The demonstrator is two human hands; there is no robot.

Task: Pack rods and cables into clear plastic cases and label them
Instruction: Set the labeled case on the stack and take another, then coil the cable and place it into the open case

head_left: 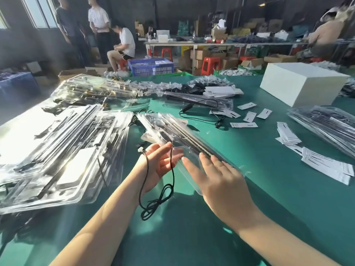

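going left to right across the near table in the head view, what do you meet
stack of packed cases → left hand → right hand → white labels

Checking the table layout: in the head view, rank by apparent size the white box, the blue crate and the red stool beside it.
1. white box
2. blue crate
3. red stool
The crate and stool sit farther away, so true sizes are unsure.

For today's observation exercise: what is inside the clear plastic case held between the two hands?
Inside the clear plastic case a dark rod runs along its length. A black cable hangs outside it. The right hand covers the near end, hiding what lies there.
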